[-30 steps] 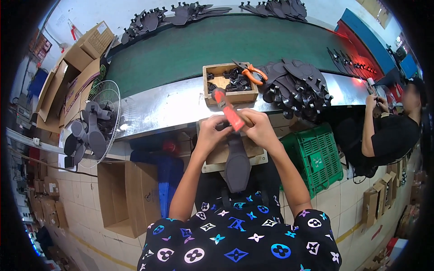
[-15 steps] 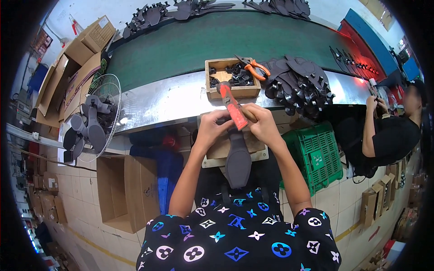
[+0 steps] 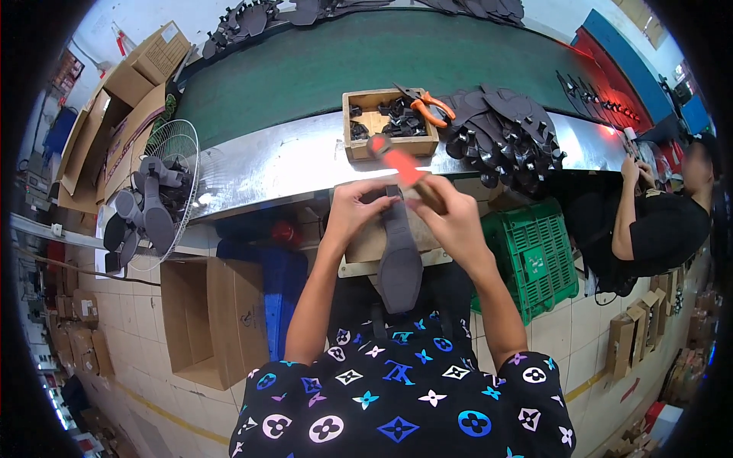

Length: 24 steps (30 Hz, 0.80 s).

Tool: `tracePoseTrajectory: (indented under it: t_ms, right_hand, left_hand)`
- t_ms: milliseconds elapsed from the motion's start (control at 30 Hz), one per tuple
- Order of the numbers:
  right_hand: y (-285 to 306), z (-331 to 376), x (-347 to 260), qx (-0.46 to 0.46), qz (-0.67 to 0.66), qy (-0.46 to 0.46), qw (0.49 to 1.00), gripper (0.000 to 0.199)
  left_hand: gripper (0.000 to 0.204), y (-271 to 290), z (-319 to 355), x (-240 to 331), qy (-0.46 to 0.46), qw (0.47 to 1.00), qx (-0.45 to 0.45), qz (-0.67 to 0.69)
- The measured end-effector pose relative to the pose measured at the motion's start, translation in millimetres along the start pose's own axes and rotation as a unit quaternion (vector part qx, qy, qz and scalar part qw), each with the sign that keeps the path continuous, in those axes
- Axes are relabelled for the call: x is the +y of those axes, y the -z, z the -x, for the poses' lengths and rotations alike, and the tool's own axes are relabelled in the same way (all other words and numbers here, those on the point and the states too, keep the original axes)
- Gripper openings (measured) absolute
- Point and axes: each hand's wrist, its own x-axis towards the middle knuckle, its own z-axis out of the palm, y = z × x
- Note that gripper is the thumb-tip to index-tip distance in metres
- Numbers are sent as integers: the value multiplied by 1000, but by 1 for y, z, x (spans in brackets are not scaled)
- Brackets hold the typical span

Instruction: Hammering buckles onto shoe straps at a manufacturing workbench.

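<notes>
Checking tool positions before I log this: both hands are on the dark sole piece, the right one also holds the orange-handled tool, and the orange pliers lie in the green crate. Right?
Not quite. In the head view the orange pliers lie on the wooden box, not in the green crate. The rest stands: left hand and right hand on the dark sole piece, right holding the orange-handled tool.

Matt dark sole [image 3: 400, 263], rough-textured; hammer [image 3: 405, 172] with glossy orange plastic-looking grip; far wooden box [image 3: 353, 122]; polished metal bench edge [image 3: 275, 164]; matt green belt [image 3: 321, 69]; right, ribbed green plastic crate [image 3: 534, 256].
</notes>
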Motion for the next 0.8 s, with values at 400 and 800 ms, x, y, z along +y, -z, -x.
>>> tracePoseTrajectory:
  t_ms: [400,800]
  right_hand:
    - [24,50,-22,-10,87,6,996,26]
    - [27,46,-36,61,130,109,984,22]
  left_hand:
    - [36,4,2,17,58,998,-31,5]
    - [118,6,11,0,34,955,-96,-279]
